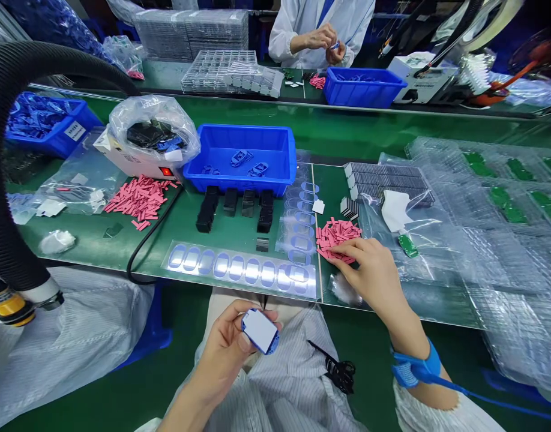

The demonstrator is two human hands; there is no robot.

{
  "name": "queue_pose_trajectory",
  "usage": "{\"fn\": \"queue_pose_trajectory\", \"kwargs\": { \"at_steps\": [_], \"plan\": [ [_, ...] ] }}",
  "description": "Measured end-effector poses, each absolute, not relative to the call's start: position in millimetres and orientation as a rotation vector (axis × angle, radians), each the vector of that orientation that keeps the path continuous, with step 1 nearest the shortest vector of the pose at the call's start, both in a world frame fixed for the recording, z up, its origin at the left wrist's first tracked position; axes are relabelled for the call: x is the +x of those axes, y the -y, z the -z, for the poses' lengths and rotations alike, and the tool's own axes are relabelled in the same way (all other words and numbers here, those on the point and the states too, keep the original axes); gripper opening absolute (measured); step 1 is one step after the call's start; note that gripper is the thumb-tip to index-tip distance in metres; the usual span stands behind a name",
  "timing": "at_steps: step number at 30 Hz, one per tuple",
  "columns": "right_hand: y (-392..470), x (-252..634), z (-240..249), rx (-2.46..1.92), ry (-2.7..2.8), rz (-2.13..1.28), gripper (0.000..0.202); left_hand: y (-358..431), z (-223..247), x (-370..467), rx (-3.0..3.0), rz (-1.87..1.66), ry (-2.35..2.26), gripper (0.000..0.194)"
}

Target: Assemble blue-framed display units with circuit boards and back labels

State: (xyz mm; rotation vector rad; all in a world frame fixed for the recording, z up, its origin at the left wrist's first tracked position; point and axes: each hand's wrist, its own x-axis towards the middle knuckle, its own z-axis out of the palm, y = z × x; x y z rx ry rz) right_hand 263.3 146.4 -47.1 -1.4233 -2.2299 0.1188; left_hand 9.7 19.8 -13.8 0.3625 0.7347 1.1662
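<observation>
My left hand [233, 342] holds a small blue plastic housing [272, 347] above my lap, fingers wrapped round its edges. A white rectangular pad [260, 329] covers most of its upward face. Over the table's front edge, my right hand [370, 270] reaches into a pile of small pink strips [336, 231]. Its thumb and index finger come together on a strip at the pile's near side; the fingertips partly hide it. A blue wrist strap [413, 366] with a cord is on my right wrist. Left of the pile lies a clear sheet of oval films [242, 269].
A blue bin [243, 180] with several blue housings stands behind stacks of black pieces [207, 210]. Clear trays [518, 270] with green boards fill the right. A black hose [14, 180] arches at left. Across the bench, a person [323, 36] handles a small blue part.
</observation>
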Motion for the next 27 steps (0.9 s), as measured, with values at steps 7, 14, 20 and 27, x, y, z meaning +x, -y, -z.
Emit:
{"fn": "queue_pose_trajectory", "kwargs": {
  "at_steps": [7,14,20,27],
  "plan": [
    [-140,256,31,-1.384,2.093,-0.116,0.016,-21,12,13,0.322,-1.169,-0.719,0.029],
    [-88,216,-10,-0.960,1.760,-0.864,0.007,-26,3,29,0.283,-1.174,-0.662,0.030],
    [-75,201,-9,-0.901,1.677,-1.004,0.010,-27,0,35,0.287,-1.184,-0.611,0.028],
    [-76,202,-8,-0.904,1.662,-1.029,0.010,-28,-1,36,0.271,-1.196,-0.618,0.028]
  ]
}}
